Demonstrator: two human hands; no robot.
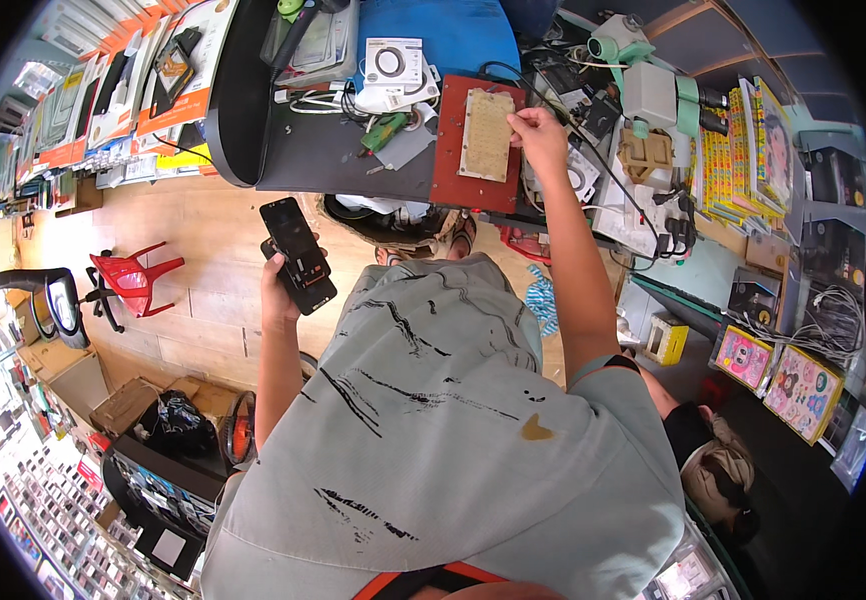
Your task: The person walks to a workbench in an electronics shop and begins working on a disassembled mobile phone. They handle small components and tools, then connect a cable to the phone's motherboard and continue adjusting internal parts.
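My left hand (275,290) is closed round a black smartphone (305,268), held out over the floor left of my lap. The phone looks opened up: two dark panels overlap at an offset, and small orange marks show on the inner part. On the workbench, the fingers of my right hand (541,138) are pressed together at the right edge of a tan textured pad (488,135). That pad lies on a dark red board (448,150) at the bench's front edge. A green-handled tool (385,132) rests left of the board.
Behind the board are a white box (393,62) and a blue mat (453,25). A microscope (650,90) stands at the right, with cables close to my right arm. Yellow boxes (743,150) are stacked beyond it. A red stool (136,282) is on the floor at left.
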